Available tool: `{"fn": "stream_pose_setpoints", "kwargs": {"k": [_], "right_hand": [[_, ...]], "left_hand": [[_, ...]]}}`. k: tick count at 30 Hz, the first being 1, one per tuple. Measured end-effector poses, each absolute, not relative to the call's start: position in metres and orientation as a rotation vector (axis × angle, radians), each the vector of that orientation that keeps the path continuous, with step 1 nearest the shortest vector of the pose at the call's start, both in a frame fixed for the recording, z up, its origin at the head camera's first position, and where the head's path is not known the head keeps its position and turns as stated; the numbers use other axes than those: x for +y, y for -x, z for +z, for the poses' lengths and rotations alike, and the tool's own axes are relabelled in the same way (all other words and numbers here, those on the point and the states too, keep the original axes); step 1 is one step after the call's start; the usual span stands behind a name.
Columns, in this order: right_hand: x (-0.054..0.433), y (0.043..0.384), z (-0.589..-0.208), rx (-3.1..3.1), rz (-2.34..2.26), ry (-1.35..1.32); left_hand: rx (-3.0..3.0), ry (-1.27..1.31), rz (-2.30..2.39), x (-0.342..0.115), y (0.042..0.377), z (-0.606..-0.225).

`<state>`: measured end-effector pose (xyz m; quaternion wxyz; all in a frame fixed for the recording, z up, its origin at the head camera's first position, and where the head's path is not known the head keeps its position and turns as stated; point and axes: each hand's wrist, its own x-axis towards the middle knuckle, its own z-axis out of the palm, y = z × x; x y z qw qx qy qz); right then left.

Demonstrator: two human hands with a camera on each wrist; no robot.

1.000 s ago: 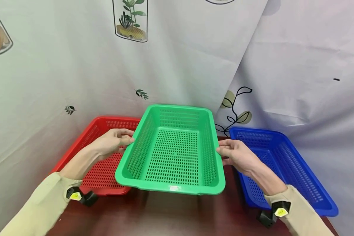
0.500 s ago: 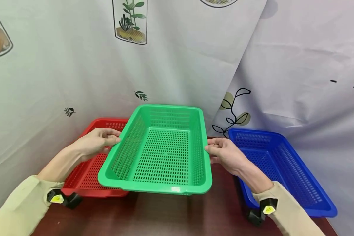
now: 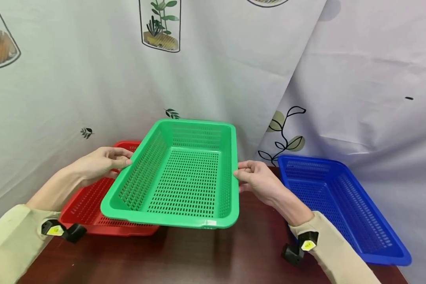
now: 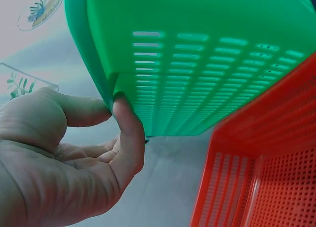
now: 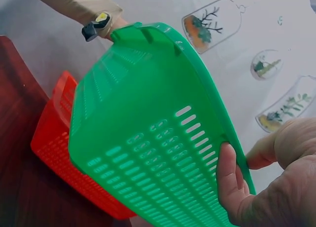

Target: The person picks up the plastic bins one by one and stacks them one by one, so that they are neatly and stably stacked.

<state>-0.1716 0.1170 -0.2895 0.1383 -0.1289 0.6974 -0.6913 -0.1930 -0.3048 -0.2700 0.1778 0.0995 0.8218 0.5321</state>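
Note:
Between both hands hangs a green plastic basket (image 3: 188, 179) with slotted sides and floor, nothing inside it. My left hand (image 3: 101, 165) pinches its left rim, thumb above and fingers curled beneath, as the left wrist view shows. On the opposite rim my right hand (image 3: 259, 179) pinches the same way, seen close in the right wrist view. The green basket is held in the air, tilted toward the head camera, and overlaps a red basket (image 3: 106, 228) on the table at the left. Much of the red basket is hidden behind it.
A blue basket (image 3: 340, 205) stands at the right of the dark red-brown table (image 3: 198, 260), its near left part behind the right forearm. A white printed cloth (image 3: 216, 71) hangs close behind the baskets.
Both hands have carried the green basket leftward, from the middle to over the red basket, covering more of it. The red and blue baskets have stayed put.

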Motion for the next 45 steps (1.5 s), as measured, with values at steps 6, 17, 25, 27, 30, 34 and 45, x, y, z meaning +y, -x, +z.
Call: {"fn": "stream_pose_setpoints", "kwargs": {"k": [6, 17, 25, 27, 30, 34, 45], "right_hand": [[0.102, 0.175, -0.288, 2.002, -2.018, 0.388], [0.087, 0.176, -0.287, 1.974, -2.081, 0.392], [0.069, 0.179, -0.292, 1.957, -2.077, 0.391], [0.065, 0.179, -0.294, 1.954, -2.067, 0.387], [0.060, 0.180, -0.296, 1.948, -2.058, 0.382], [0.051, 0.181, -0.298, 1.933, -2.061, 0.403], [0.023, 0.184, -0.303, 1.884, -2.053, 0.403]], "left_hand": [[2.375, -0.242, 1.472, -0.317, 0.193, -0.265], [2.489, -0.199, 1.298, -0.329, 0.204, -0.259], [2.531, -0.187, 1.253, -0.344, 0.202, -0.258], [2.543, -0.178, 1.235, -0.347, 0.201, -0.259], [2.563, -0.156, 1.222, -0.350, 0.201, -0.259], [2.583, -0.138, 1.232, -0.357, 0.201, -0.260], [2.630, -0.064, 1.192, -0.382, 0.197, -0.264]]}}
